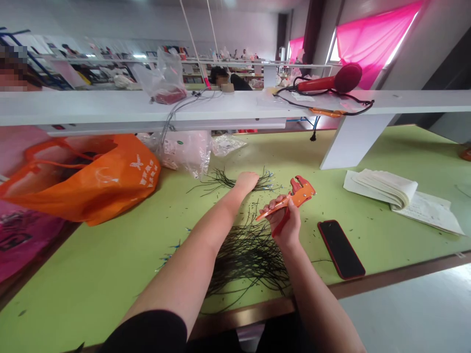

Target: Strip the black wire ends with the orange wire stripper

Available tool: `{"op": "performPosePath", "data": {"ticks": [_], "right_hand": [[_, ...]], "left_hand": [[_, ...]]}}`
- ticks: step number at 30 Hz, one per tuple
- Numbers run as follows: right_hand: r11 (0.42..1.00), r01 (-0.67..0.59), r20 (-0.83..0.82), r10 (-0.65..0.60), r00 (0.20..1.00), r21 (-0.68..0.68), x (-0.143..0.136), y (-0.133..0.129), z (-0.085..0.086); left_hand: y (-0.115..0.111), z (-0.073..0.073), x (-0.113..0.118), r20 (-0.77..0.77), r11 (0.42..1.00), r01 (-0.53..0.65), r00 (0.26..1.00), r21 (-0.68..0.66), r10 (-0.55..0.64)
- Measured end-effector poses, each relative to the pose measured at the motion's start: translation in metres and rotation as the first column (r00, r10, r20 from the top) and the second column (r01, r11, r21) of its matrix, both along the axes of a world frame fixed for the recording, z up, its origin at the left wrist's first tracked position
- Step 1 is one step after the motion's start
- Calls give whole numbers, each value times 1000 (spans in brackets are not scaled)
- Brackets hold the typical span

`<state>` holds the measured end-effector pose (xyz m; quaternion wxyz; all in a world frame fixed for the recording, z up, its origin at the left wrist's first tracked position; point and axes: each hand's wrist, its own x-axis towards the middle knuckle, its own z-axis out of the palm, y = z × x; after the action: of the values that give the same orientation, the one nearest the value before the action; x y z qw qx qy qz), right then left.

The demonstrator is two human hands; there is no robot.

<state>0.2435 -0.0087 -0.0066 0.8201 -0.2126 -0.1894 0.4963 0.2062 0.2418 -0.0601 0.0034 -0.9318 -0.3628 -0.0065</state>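
My left hand (247, 182) reaches forward over a small bundle of thin black wires (225, 180) with blue and white ends. Its fingers are bent down and mostly hidden, so what they hold, if anything, does not show. My right hand (287, 220) is wrapped round an orange and red wire stripper (302, 192), whose jaws point up and away. Nearer the table's front edge lies a larger heap of black wires (250, 255), partly covered by my left forearm. Small black scraps are scattered on the green table (121, 260).
A phone (341, 249) and folded papers (386, 189) lie on the right. An orange bag (121, 179) stands at the left, plastic bags (187, 149) at the back. Above runs a white shelf (121, 105) with a red heat gun (331, 81). People sit beyond.
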Motion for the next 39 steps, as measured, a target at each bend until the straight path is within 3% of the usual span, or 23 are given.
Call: {"op": "performPosePath", "data": {"ticks": [6,10,16,18,19,22,25,27,30,34,39], "right_hand": [[1000,-10,7,10,1000,-6,0,1,-3],[1000,-1,22,2,1000,-20,1,4,-6],[999,22,25,-21,999,-26,4,8,-10],[999,34,17,-33,999,-27,5,9,-12],[999,41,12,-41,999,-28,5,10,-12],[998,40,2,-40,999,-51,4,11,-15],[994,28,1,-28,1000,-101,2,13,-17],[993,16,-4,-17,1000,-120,0,14,-18],[994,-19,-9,18,1000,-106,-4,14,-16],[993,-91,20,93,995,-70,-10,10,-12],[980,-195,108,198,974,-38,-20,6,-12]], "left_hand": [[-4,16,-9,126,999,-24,992,43,18],[-10,25,-10,224,994,-104,970,30,95],[-23,48,-20,475,965,-263,851,22,222],[-29,58,-28,644,970,-245,742,2,186],[-33,63,-33,751,979,-204,643,-20,149],[-52,84,-53,978,998,14,200,-65,61],[-83,108,-84,982,986,150,-161,-71,95],[-109,118,-110,937,978,178,-313,-105,157],[-147,119,-152,876,960,192,-401,-205,267],[-180,99,-196,783,922,173,-488,-346,385],[-198,73,-218,711,886,176,-539,-428,451]]}}
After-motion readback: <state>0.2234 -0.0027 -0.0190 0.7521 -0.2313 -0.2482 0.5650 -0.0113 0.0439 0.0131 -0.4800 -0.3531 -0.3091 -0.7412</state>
